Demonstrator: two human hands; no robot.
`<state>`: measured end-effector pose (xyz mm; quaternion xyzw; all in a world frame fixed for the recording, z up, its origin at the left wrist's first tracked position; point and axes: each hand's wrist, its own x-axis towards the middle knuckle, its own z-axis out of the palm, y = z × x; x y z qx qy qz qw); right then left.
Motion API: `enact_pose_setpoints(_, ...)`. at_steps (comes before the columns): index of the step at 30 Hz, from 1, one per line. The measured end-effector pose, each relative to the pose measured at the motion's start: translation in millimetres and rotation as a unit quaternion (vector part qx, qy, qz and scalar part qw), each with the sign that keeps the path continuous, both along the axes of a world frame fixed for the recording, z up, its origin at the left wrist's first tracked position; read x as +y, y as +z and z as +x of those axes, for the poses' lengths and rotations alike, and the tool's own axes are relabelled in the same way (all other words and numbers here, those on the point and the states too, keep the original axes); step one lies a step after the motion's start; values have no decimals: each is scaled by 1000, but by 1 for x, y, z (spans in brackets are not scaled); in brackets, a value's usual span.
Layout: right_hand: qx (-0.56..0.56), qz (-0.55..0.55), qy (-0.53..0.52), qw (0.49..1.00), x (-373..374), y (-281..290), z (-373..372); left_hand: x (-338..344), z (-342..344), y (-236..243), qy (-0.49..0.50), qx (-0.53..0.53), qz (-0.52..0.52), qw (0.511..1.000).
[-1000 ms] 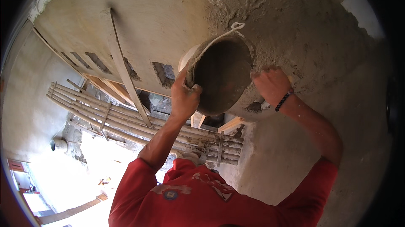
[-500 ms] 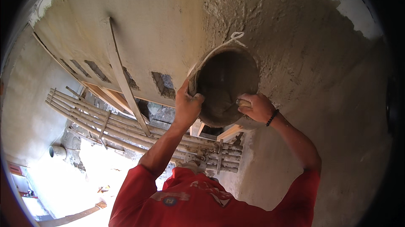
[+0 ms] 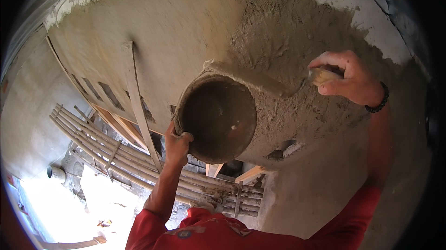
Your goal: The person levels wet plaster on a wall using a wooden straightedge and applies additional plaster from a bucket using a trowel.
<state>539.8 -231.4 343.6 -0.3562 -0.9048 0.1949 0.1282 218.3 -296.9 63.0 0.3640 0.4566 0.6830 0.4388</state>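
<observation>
Pan [image 3: 218, 120] up at the ceiling [image 3: 176, 41], mouth facing cam.
L hand [image 3: 177, 144] gripped pan rim at 8 o'clock; R hand [image 3: 350, 77] closed round trowel [image 3: 253, 79] handle at 2 o'clock, blade's long axis lying 10-to-4 above pan, w/ wet plaster [image 3: 297, 31] beyond.

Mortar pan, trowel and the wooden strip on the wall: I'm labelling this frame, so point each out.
mortar pan [image 3: 218, 120], head view, on its dark inner bottom.
trowel [image 3: 253, 79], head view, on the mortar-coated blade.
wooden strip [image 3: 137, 101], head view, on its middle length against the plastered wall.
</observation>
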Motion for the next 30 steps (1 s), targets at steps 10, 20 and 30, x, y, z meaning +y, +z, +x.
enact_pose_setpoints(10, 119, 248, -171, 946, 79, 73, 17, -4, 5, -26, 9, -28, -8, 1000)
enact_pose_setpoints(20, -113, 120, -73, 984, 14, -81, 42, 4, 25, -21, -30, 35, 8, 999)
enact_pose_setpoints(30, -336, 381, -96, 856, -32, -201, -14, 20, 66, -6, -62, 218, 127, 966)
